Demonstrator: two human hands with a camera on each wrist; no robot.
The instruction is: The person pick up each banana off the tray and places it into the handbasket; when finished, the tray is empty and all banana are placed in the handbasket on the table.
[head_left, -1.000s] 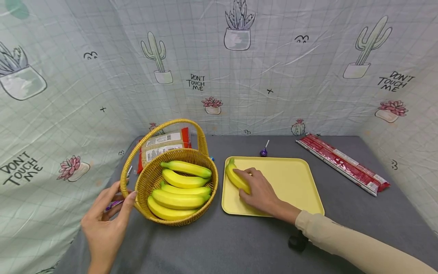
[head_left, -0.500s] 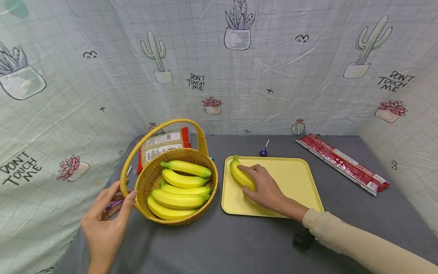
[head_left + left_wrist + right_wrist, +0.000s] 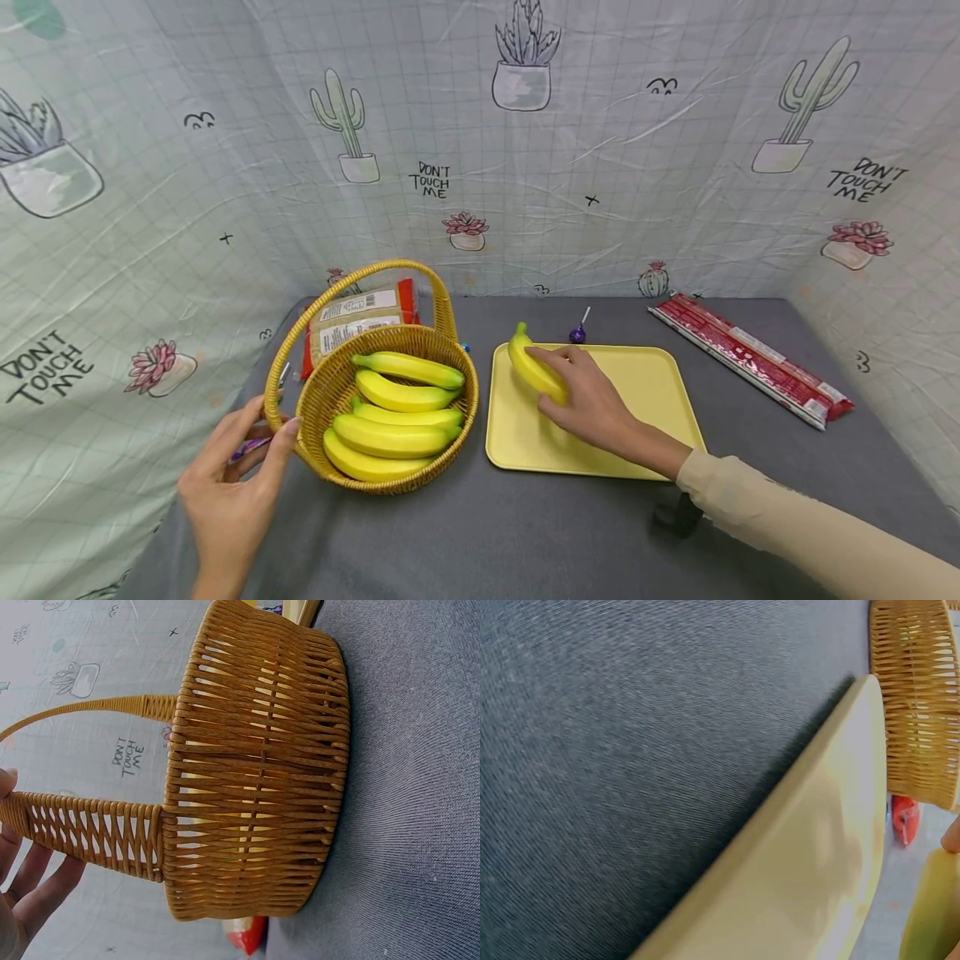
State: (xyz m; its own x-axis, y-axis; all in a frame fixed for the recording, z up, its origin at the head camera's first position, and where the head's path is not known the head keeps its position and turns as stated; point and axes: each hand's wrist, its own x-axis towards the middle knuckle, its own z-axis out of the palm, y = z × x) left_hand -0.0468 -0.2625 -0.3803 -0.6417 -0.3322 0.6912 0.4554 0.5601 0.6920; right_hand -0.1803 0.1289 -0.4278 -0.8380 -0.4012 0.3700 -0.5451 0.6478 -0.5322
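Note:
My left hand [image 3: 236, 487] grips the handle of a woven wicker basket [image 3: 255, 765] near its base, thumb on one side and fingers on the other. Several bananas [image 3: 397, 433] lie side by side inside that basket. Over the left part of a yellow tray [image 3: 637, 392], my right hand [image 3: 588, 398] holds one more banana [image 3: 534, 368] between thumb and fingers, its stem end pointing up and away. In the right wrist view a gap shows between this banana and the tray's surface.
A red-ended bag of grain [image 3: 358, 317] lies behind the basket. Beyond the tray is a purple lollipop [image 3: 577, 334], and a long red packet [image 3: 750, 358] lies at the right. Purple wrappers [image 3: 251, 448] show behind my left fingers. A printed curtain [image 3: 480, 150] surrounds the table.
My right hand has moved up and slightly right with the banana, raising it from the tray. My left hand and the basket have stayed in place.

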